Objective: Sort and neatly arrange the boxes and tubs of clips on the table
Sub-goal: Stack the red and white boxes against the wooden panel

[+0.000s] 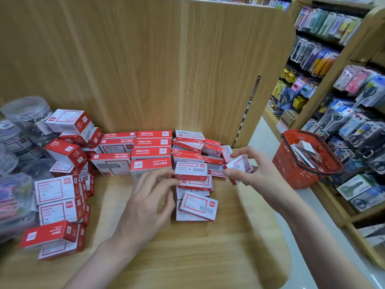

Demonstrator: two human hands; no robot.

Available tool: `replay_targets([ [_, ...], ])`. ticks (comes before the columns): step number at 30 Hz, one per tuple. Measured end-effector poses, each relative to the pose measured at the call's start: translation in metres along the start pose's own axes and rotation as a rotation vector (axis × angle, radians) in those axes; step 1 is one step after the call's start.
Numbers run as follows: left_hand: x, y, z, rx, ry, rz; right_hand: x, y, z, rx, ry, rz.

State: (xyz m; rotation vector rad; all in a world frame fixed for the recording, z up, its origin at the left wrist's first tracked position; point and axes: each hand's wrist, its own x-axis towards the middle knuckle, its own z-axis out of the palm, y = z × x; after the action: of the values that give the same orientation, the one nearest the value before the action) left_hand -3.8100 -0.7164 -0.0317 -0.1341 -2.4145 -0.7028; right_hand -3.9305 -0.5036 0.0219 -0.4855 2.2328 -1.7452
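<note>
The right hand [245,170] pinches a small box [239,166] near the table's right edge, just right of the stack [192,180] that the left hand's [145,203] spread fingers steady.

A single head-worn wide-angle view looks forward and down, close over the wooden table [187,257], facing its back panel [145,59], with shop shelves [343,80] at right.

I read the brand "deli" upside down on the long red staple box [151,165] in the middle row, and again on the white box [199,204] in front of it. The small print on the other boxes blurs too much to read.
</note>
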Motion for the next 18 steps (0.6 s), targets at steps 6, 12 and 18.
replay_targets([
  [6,-0.019,-0.011,-0.018,0.114,0.017,-0.076,0.017,-0.01,0.043,0.009,0.045,0.012],
  [12,-0.023,-0.015,-0.021,0.122,-0.002,-0.084,0.021,-0.008,0.072,-0.447,0.15,-0.169],
  [18,-0.017,-0.011,-0.023,0.149,-0.041,-0.097,0.011,-0.005,0.062,-0.598,0.022,-0.246],
])
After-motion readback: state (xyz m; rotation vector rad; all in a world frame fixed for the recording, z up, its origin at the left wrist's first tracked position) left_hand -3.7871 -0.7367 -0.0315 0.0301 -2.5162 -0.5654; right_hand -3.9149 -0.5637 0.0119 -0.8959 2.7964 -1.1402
